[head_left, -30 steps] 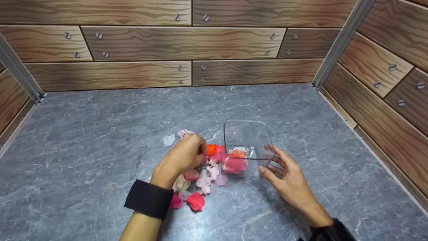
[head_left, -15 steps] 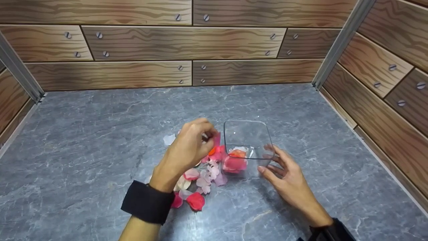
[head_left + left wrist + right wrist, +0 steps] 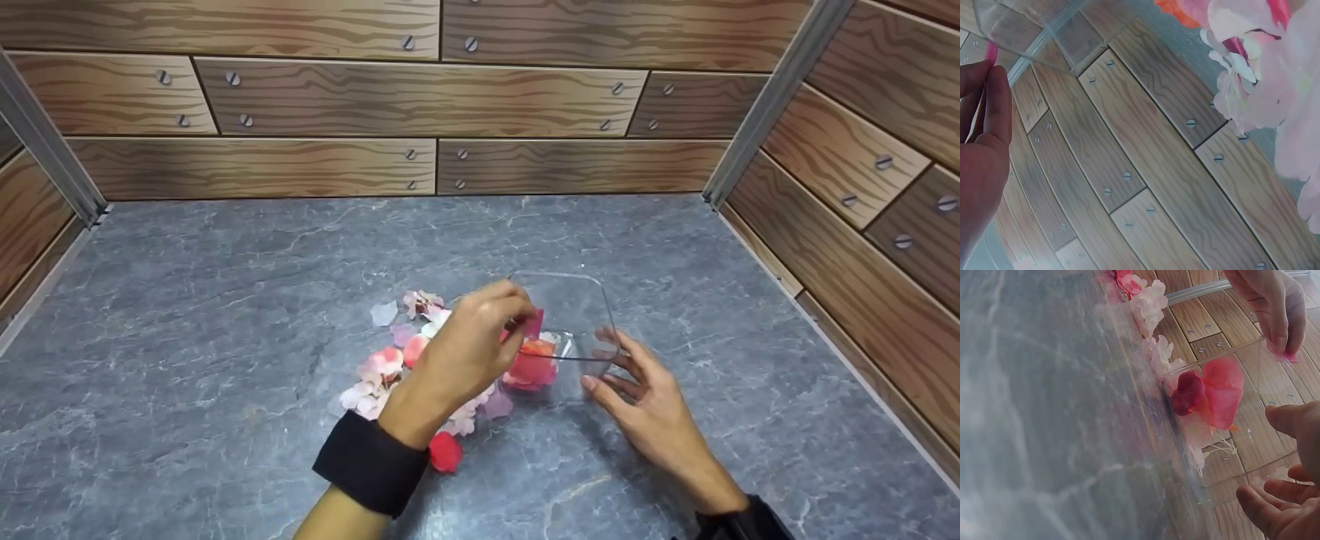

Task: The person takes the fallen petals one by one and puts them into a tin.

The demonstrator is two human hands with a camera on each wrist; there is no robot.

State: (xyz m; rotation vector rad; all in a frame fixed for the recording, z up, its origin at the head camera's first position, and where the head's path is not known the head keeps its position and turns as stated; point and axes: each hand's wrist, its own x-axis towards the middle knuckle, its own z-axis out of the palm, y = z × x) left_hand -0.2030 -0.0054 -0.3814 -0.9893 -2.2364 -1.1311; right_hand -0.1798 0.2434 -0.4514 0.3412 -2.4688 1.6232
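Pink and thin, a petal (image 3: pixel 535 323) hangs over the left part of a clear, square-mouthed container (image 3: pixel 566 358), in the narrow, pinching grip of the left hand (image 3: pixel 476 337). At the container's right side, the right hand (image 3: pixel 652 405) has a wider grip, thumb and fingers round the wall. Pink and orange petals (image 3: pixel 531 371) already lie inside, towards the left, so the filling looks begun but far from finished. Left to gather, it seems, are the loose pink and white petals (image 3: pixel 382 366) left of the container, plus a bright red petal (image 3: pixel 445 453) nearer. Grey marbled desk (image 3: pixel 210 337) spreads around; wood-patterned panels (image 3: pixel 315 97) stand beyond.
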